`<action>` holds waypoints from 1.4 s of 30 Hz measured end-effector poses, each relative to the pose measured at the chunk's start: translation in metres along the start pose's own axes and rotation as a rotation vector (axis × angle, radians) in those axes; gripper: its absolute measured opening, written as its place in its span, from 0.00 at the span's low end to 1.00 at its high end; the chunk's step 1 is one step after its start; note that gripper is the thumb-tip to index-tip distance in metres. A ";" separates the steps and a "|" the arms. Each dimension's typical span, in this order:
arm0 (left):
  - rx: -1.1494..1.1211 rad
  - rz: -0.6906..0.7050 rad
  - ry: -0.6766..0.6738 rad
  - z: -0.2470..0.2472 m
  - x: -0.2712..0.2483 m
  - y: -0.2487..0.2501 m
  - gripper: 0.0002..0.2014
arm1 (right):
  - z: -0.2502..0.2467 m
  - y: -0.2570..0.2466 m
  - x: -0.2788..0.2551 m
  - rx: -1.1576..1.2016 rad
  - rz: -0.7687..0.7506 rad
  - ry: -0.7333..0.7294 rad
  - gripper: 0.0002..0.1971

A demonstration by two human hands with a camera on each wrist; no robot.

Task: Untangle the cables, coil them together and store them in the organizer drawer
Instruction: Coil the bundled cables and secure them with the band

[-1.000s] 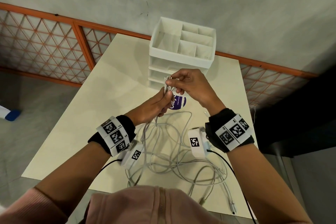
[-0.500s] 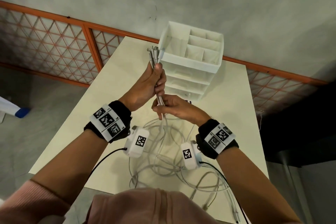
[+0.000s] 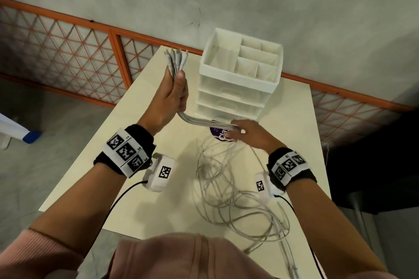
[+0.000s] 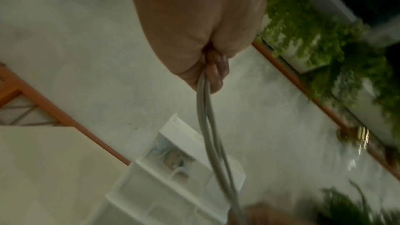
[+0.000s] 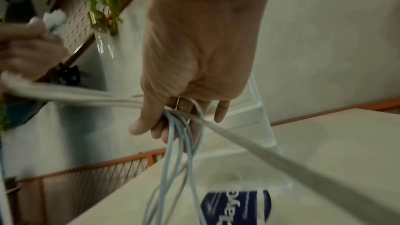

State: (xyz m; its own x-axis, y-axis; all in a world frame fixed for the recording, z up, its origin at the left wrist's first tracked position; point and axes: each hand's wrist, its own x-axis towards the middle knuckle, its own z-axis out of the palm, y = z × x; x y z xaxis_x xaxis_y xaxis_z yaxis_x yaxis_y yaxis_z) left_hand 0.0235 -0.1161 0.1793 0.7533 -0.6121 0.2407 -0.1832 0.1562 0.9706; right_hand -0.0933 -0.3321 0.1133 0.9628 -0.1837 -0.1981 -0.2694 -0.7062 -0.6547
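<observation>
Since the earlier frame, the left hand (image 3: 173, 95) has risen and the right hand (image 3: 248, 135) has slid along the bundle of thin grey-white cables (image 3: 204, 122), away from the left fist. Left fingers are curled tight round the bundle; its connector ends (image 3: 176, 58) fan out above the thumb, pointing up and away. Below the fist the bundle's long axis runs sideways to the right hand, whose fingers (image 5: 159, 130) curl loosely round the strands. Beyond them, the slack drops to loose loops (image 3: 229, 197) on the cream rectangular table (image 3: 127, 165).

Only the head view shows the connector ends and the white plastic drawer organizer (image 3: 240, 79), standing just beyond both hands. Only the right wrist view shows the strands separating under the fingers, above a blue-and-white printed label (image 5: 236, 210).
</observation>
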 end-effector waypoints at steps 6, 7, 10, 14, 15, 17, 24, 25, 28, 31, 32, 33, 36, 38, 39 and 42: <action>0.499 -0.002 -0.168 0.009 -0.008 -0.015 0.13 | -0.037 -0.034 -0.005 0.294 -0.023 0.033 0.09; 0.542 -0.021 -0.222 0.015 -0.009 -0.017 0.17 | -0.039 -0.044 -0.005 0.290 -0.040 0.016 0.08; 0.568 -0.083 -0.256 0.028 -0.008 -0.022 0.11 | -0.044 -0.068 -0.004 0.228 -0.113 0.020 0.09; 0.464 -0.033 -0.142 0.026 -0.002 -0.012 0.15 | -0.055 -0.070 -0.009 0.295 -0.122 0.037 0.08; 0.437 -0.003 -0.095 0.024 0.000 -0.006 0.15 | -0.056 -0.064 -0.009 0.302 -0.101 0.016 0.08; 0.355 0.051 0.047 0.017 0.007 0.002 0.14 | -0.053 -0.044 -0.009 0.228 -0.024 -0.027 0.11; 0.342 0.019 0.308 -0.017 0.022 -0.010 0.20 | -0.053 0.028 -0.026 0.307 0.123 0.131 0.13; 0.363 -0.010 0.341 -0.018 0.021 -0.016 0.20 | -0.059 0.030 -0.028 0.327 0.128 0.169 0.13; 0.369 -0.087 0.412 -0.027 0.018 -0.040 0.20 | -0.081 0.029 -0.034 0.358 0.158 0.242 0.14; 0.417 -0.193 0.421 -0.034 0.014 -0.055 0.19 | -0.103 0.024 -0.041 0.275 0.155 0.329 0.18; 0.460 -0.233 0.406 -0.033 0.011 -0.058 0.17 | -0.109 0.022 -0.043 0.225 0.137 0.341 0.19; 0.505 -0.269 0.387 -0.032 0.007 -0.060 0.16 | -0.113 0.019 -0.044 0.176 0.124 0.339 0.19; 0.626 -0.348 0.322 -0.028 -0.002 -0.063 0.14 | -0.116 0.011 -0.045 0.080 0.118 0.309 0.19; 0.653 -0.375 0.274 -0.025 -0.003 -0.062 0.19 | -0.112 0.003 -0.043 0.054 0.115 0.300 0.22; 0.635 -0.362 0.257 -0.022 -0.003 -0.059 0.21 | -0.109 0.000 -0.041 0.044 0.114 0.297 0.25; 0.504 -0.205 0.211 -0.004 -0.001 -0.047 0.24 | -0.098 -0.011 -0.033 0.001 0.113 0.239 0.32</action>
State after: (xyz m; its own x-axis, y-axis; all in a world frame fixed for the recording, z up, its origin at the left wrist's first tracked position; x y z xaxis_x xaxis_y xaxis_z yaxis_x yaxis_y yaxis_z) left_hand 0.0342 -0.1196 0.1337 0.9050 -0.4155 0.0910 -0.2591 -0.3688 0.8927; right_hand -0.1198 -0.3852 0.1988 0.9040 -0.4174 -0.0923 -0.3753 -0.6716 -0.6388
